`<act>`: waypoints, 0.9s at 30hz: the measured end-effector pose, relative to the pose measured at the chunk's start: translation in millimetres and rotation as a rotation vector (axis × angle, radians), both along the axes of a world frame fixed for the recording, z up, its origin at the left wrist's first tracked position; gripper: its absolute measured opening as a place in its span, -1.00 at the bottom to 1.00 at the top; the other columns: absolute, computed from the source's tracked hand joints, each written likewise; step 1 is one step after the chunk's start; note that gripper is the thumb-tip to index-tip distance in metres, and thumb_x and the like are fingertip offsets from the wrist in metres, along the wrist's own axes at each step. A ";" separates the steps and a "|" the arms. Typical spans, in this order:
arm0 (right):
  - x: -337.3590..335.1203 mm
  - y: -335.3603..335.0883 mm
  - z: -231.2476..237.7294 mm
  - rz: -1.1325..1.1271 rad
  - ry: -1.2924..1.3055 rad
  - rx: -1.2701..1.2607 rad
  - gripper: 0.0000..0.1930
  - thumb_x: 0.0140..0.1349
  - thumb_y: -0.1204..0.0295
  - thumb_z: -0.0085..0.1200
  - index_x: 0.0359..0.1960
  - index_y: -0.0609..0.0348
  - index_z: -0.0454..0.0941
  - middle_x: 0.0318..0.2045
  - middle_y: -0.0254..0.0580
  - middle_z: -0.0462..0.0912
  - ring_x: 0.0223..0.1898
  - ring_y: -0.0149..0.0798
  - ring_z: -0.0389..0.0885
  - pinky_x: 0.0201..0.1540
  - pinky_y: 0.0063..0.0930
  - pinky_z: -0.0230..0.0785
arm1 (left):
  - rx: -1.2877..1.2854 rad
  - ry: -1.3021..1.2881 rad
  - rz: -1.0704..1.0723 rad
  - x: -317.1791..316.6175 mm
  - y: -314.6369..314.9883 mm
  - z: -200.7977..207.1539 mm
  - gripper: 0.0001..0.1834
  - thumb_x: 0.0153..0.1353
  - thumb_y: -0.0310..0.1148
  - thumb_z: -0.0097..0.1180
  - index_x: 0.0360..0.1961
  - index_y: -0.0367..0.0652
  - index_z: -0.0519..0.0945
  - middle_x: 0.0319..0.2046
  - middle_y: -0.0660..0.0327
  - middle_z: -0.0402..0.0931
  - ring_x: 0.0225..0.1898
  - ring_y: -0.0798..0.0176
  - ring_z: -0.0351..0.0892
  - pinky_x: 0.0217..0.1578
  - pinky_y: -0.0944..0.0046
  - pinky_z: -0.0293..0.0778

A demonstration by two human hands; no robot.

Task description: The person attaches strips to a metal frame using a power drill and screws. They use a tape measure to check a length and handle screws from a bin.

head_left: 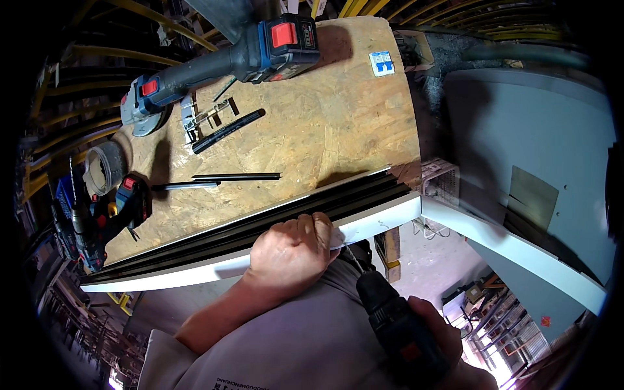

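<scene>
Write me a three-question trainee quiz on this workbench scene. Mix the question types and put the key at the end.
1. Multiple choice. How is the handheld drill being held? A) in the left hand only; B) in the right hand only; C) in both hands.

2. True or false. The angle grinder is lying on the floor.

3. Short answer. Which long piece is the left hand placed at?

Key
1. B.
2. False; it is on the wooden board.
3. The white frame piece along the board's near edge.
</scene>
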State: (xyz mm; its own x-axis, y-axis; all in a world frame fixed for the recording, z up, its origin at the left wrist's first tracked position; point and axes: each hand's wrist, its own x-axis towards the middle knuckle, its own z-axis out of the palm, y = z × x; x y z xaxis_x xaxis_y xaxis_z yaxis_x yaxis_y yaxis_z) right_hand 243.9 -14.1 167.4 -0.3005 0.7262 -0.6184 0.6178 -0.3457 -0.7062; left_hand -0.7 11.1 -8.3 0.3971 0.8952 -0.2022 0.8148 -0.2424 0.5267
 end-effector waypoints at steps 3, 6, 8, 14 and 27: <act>-1.4 9.3 3.7 0.051 -0.028 -0.014 -0.09 0.20 0.49 0.45 0.58 0.27 0.23 0.01 0.06 0.78 -0.11 -0.01 0.80 -0.06 -0.23 0.63 | 0.027 0.018 -0.012 -0.7 -2.6 -3.1 -0.39 0.10 -0.14 0.51 -0.02 -0.40 0.56 -0.41 0.10 0.59 -0.44 0.13 0.70 -0.45 0.13 0.62; -3.3 18.1 7.2 0.101 -0.052 -0.024 -0.07 0.17 0.41 0.49 0.57 0.18 0.26 0.03 0.02 0.78 -0.07 -0.06 0.83 -0.03 -0.26 0.65 | 0.032 0.011 -0.010 -1.1 -2.5 -2.8 -0.39 0.10 -0.14 0.51 -0.03 -0.41 0.56 -0.40 0.09 0.60 -0.44 0.12 0.70 -0.44 0.13 0.63; -4.2 21.0 8.9 0.119 -0.070 -0.034 -0.07 0.16 0.36 0.52 0.56 0.11 0.28 0.05 0.00 0.78 -0.04 -0.08 0.85 -0.01 -0.29 0.66 | 0.023 0.000 -0.010 -1.1 -1.5 -1.6 -0.39 0.10 -0.15 0.51 -0.03 -0.41 0.56 -0.40 0.09 0.60 -0.44 0.12 0.71 -0.44 0.13 0.63; -3.1 22.5 10.4 0.110 -0.074 -0.090 0.00 0.12 0.28 0.59 0.59 0.07 0.27 0.02 -0.08 0.81 -0.07 -0.16 0.85 -0.02 -0.32 0.64 | 0.021 -0.006 -0.006 -0.9 -1.6 -2.2 -0.38 0.08 -0.15 0.52 -0.01 -0.41 0.56 -0.41 0.10 0.60 -0.44 0.12 0.70 -0.44 0.14 0.62; -4.7 25.8 12.4 0.111 -0.070 -0.120 -0.01 0.15 0.29 0.58 0.59 0.09 0.26 0.07 -0.07 0.79 -0.01 -0.17 0.82 0.03 -0.34 0.63 | 0.001 -0.014 -0.009 -1.6 -2.7 -2.5 -0.35 0.06 -0.15 0.53 0.01 -0.40 0.54 -0.41 0.10 0.59 -0.44 0.12 0.70 -0.45 0.14 0.62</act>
